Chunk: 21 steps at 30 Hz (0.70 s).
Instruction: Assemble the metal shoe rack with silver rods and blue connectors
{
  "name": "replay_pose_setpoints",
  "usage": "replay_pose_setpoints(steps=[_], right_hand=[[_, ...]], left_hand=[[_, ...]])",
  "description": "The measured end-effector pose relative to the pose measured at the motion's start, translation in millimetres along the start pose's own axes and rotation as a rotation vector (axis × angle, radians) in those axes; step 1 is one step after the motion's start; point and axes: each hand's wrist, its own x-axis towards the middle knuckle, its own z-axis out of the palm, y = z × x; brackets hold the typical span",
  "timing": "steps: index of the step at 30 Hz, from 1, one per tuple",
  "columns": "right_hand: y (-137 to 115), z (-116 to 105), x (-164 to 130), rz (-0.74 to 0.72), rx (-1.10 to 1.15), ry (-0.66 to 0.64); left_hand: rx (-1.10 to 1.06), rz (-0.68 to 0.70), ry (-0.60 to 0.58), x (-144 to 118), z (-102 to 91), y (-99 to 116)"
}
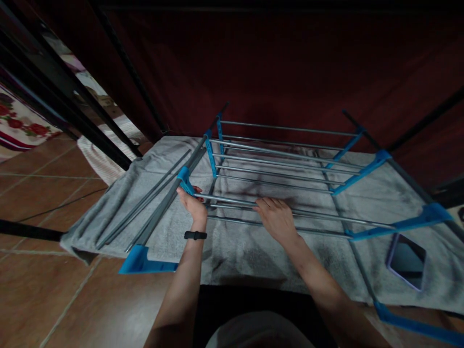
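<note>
My left hand (194,205) has its fingers closed on a blue bracket (185,181) of the rack (282,166) lying on the grey towel (239,246), my right hand (277,220) curled over a rod (232,199).

We seem to be in a home: terracotta floor tiles (54,193), floral bedding (18,123) at ten o'clock.

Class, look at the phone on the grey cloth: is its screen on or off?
Off. The phone lies face up on the grey cloth, and its screen is dark.
</note>
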Motion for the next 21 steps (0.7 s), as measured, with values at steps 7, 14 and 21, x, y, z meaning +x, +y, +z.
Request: replay_pose_setpoints(steps=[7, 14, 21], right_hand=[[1.7, -3.4, 1.7, -0.024, 0.011, -0.033], [2.7, -2.8, 2.5, -0.021, 0.029, -0.038], [2.5, -5.7, 4.0, -0.010, 0.029, -0.060]], left_hand=[[0.019, 0.015, 0.021, 0.5, 0.5, -0.9], [0.022, 0.022, 0.007, 0.1, -0.2, -2.3], [0.015, -0.002, 0.019, 1.8, 1.3, -2.3]])
